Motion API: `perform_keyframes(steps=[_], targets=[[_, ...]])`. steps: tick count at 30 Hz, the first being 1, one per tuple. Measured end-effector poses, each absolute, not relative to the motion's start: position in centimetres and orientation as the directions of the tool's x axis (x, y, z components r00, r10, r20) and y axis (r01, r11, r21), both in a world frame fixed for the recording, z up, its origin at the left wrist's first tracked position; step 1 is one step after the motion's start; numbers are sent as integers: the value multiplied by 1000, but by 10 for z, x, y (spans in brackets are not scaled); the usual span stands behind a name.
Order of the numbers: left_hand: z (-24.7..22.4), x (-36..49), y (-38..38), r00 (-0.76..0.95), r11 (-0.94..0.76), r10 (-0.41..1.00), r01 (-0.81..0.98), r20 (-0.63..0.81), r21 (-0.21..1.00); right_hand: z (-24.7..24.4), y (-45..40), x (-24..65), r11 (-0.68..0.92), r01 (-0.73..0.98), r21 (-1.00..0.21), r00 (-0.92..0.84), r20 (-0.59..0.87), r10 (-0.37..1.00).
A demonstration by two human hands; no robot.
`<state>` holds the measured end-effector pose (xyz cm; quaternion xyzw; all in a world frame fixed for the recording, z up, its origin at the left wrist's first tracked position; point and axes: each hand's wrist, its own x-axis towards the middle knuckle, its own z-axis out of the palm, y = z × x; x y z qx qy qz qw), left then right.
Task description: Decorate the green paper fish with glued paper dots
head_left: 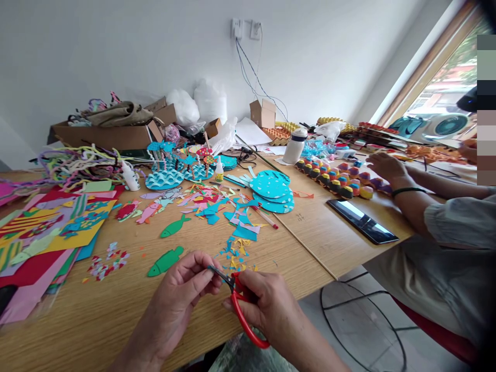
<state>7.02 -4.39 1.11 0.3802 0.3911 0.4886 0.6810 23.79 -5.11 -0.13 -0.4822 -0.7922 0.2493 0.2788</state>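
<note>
Right grip [267, 299] closed round red scissors [242, 316], I have the blades meeting my left grip [189, 287], its fingers drawn together at the tips; what they pinch, if anything, I can't tell. Ahead on the surface [77, 320], two green fish [166, 261] look fully cut out, snippets [241, 242] nearby; cutting seems well along, how much remains unclear

No text, number or brand can be read with certainty. A yellow label [219, 177] is borne by the small dropper-tipped bottle [219, 166], but its print is too small to be resolved. Small dark marks [300, 217] are seen on the wooden tabletop [315, 219], near the blue spotted discs [273, 187]; they cannot be deciphered.
</note>
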Motion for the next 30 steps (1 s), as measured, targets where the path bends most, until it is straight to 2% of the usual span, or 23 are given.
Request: perform_keyframes(steps=[12, 23, 30], targets=[[12, 69, -43, 221, 225, 961, -272, -167, 936, -2, -49, 241, 410, 659, -631, -392, 177, 903], [10, 69, -41, 208, 261, 955, -262, -210, 929, -1, -48, 244, 365, 682, -634, -387, 111, 916], [14, 69, -40, 147, 241, 965, -179, -216, 954, 10, -46, 255, 249, 720, -648, -332, -7, 943]])
